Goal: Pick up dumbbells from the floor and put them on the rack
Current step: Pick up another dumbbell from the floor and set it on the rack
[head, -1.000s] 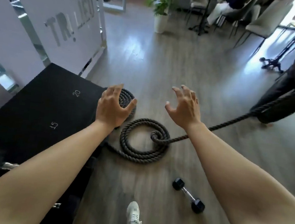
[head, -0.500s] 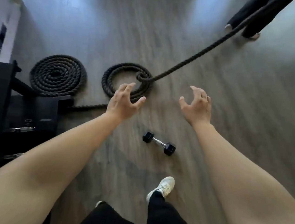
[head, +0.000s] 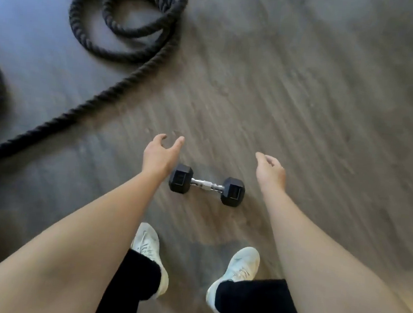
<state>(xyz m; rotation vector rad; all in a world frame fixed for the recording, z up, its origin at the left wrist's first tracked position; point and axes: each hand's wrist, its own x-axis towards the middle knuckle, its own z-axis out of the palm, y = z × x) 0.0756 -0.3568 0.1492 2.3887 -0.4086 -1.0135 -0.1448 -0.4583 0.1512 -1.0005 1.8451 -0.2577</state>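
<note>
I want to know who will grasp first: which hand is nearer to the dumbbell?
Left. The left hand hovers open just beside the dumbbell, at its left head. The right hand is open too, farther off beyond the right head.

Soft, dimmish light w/ motion blur across floor (head: 305,102) (worst at edges), wide-angle bend, faint shadows.

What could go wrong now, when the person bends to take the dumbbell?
1. The dumbbell lies just ahead of the white shoes; a slip could land it on the toes.
2. The thick rope trails across the floor nearby, a possible trip hazard.
3. Both hands, left hand and right hand, are open and empty.
</note>
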